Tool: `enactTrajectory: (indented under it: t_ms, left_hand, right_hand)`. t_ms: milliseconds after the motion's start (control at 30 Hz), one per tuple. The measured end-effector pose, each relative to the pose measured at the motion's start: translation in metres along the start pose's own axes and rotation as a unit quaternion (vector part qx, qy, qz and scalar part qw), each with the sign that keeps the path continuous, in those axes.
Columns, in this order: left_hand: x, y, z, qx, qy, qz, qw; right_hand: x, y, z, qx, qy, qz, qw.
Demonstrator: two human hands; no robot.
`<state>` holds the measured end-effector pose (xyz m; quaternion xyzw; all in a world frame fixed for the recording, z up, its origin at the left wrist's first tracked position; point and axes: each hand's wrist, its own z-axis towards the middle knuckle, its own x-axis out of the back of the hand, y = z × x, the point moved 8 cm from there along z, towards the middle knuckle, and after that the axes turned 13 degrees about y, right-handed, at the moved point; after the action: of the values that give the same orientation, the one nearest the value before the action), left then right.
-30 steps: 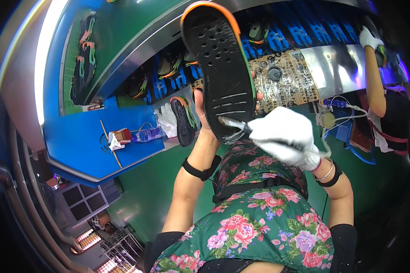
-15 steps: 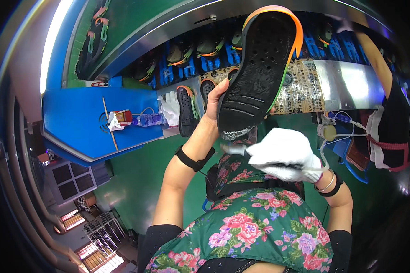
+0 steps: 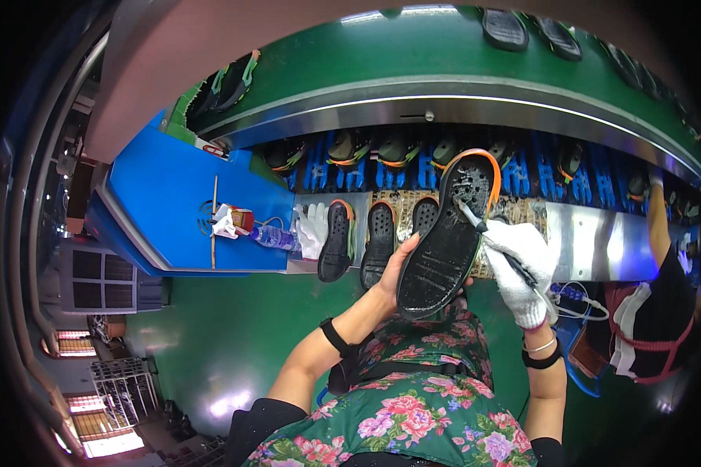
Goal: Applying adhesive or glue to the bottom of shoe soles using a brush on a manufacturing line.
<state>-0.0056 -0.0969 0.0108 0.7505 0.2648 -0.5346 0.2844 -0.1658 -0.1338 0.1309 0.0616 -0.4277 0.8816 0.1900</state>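
Observation:
My left hand point(image 3: 396, 274) grips a black shoe sole point(image 3: 438, 261) by its edge, with the thumb on the near side. The sole has an orange rim at its far end, small holes there and a wet shine on its surface. In a white knit glove, my right hand point(image 3: 519, 261) is closed around a brush point(image 3: 473, 215). The brush tip touches the sole among the holes. A thin cord or tube runs along the gloved palm. Left of the sole, a row of similar soles stands on the ledge, among them one with an orange-green edge point(image 3: 337, 241).
Beyond the ledge point(image 3: 588, 237), shoes sit on blue holders point(image 3: 522, 173) under a metal rail. Further back, a green conveyor point(image 3: 413, 50) carries more soles. A white glove point(image 3: 313, 228), a bottle point(image 3: 275, 237) and a red box point(image 3: 242, 219) lie at left. A co-worker's arm point(image 3: 659, 214) reaches in at right.
My right hand has brought the brush from beside the sole's near end up onto its holed far part. The sole sits lower in the view, which has shifted to show more of the conveyor.

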Motion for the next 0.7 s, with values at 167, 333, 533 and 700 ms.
enactTrajectory:
  t_ms: [167, 333, 533, 700]
  left_hand:
    - [-0.006, 0.046, -0.026, -0.083, 0.023, 0.028, 0.996]
    - [-0.076, 0.174, -0.036, -0.221, -0.095, 0.235, 0.942]
    - [-0.053, 0.370, -0.005, -0.377, 0.054, -0.205, 0.902]
    - [-0.041, 0.361, 0.028, -0.582, 0.184, 0.066, 0.789]
  right_hand:
    - [-0.011, 0.010, -0.004, -0.201, -0.034, 0.204, 0.958]
    - [0.015, 0.069, -0.043, -0.393, 0.140, 0.344, 0.841]
    - [-0.022, 0.079, -0.077, -0.454, 0.113, 0.322, 0.823]
    - [-0.014, 0.091, -0.113, -0.506, 0.123, 0.307, 0.797]
